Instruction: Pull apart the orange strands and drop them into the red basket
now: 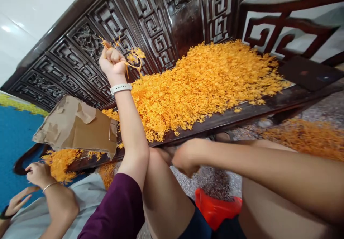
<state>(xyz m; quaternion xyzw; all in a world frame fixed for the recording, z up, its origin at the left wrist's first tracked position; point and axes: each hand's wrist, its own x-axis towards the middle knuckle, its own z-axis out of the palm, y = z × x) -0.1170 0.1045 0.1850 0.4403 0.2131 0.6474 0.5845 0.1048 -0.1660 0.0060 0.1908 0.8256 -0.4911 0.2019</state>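
My left hand (pixel 113 60), wearing a white wristband (pixel 120 88), is raised in front of the carved bench back. Its fingers are closed on orange plastic flower sprigs (pixel 135 57) whose thin stems stick out on both sides. Low between my knees is my right hand (pixel 186 158), curled and slightly blurred; whatever its fingers hold is hidden. A broad heap of similar orange sprigs (pixel 204 77) covers the seat of the dark wooden bench (pixel 215 122) ahead of me.
A torn cardboard box (pixel 86 124) stands on the bench at left. Beside it another person's hands (pixel 40 174) are near more orange pieces. A red plastic bag (pixel 216 206) lies between my legs. Orange strands (pixel 309 137) pile on the floor at right, below a dark flat object (pixel 309 72).
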